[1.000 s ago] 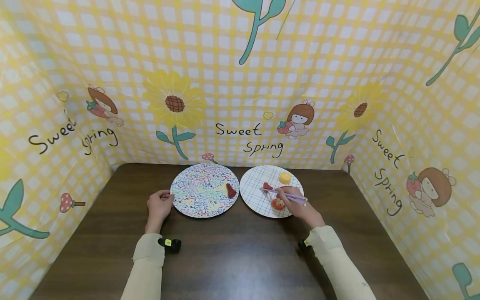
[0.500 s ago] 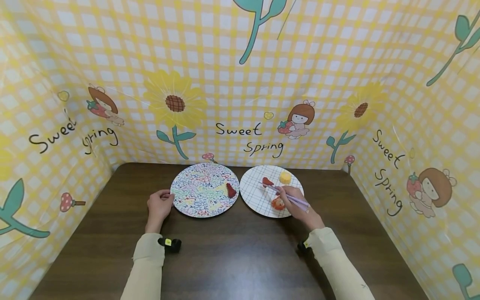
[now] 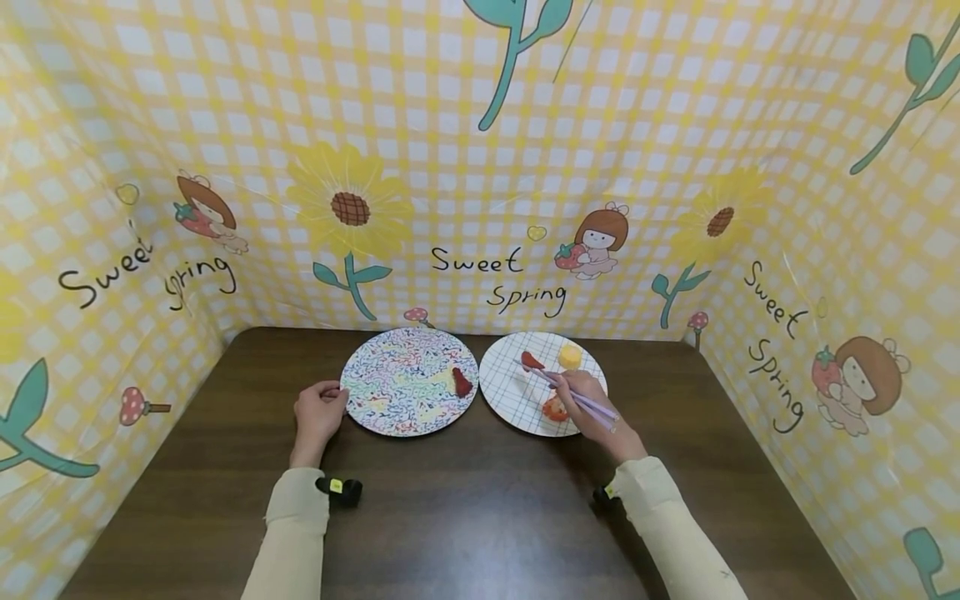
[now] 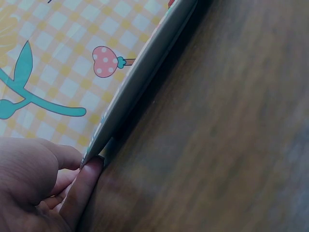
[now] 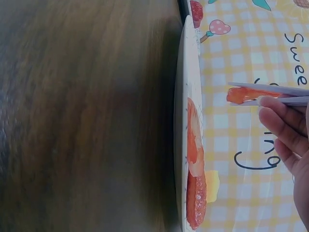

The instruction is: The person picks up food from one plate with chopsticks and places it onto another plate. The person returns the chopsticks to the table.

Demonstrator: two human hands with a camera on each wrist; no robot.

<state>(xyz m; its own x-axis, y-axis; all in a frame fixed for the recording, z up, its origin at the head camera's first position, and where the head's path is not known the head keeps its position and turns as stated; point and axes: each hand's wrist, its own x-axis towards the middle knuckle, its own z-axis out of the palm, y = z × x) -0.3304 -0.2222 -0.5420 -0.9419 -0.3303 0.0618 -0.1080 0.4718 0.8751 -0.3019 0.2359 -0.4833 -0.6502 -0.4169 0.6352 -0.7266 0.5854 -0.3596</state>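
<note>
My right hand (image 3: 603,432) holds a pair of light purple chopsticks (image 5: 292,100). Their tips pinch a red-orange food piece (image 3: 532,361), raised above the white grid-patterned plate (image 3: 501,392); it shows between the sticks in the right wrist view. On that plate lie a yellow round piece (image 3: 570,357) and an orange-red piece (image 3: 555,409), partly behind the hand. My left hand (image 3: 318,417) grips the left rim of a multicoloured speckled plate (image 3: 397,392), thumb and fingers on either side of the edge (image 4: 120,108). Near that plate's right rim sits a dark red piece (image 3: 461,382).
Both plates stand side by side, almost touching, towards the back of the dark wooden table (image 3: 465,517). A yellow checked cloth (image 3: 450,200) with printed flowers hangs behind and along both sides. Each wrist wears a black camera (image 3: 342,491).
The red-orange piece has come up off the grid plate between the chopsticks, shifting slightly away. The chopsticks now tilt more steeply. The left hand and both plates stay where they were.
</note>
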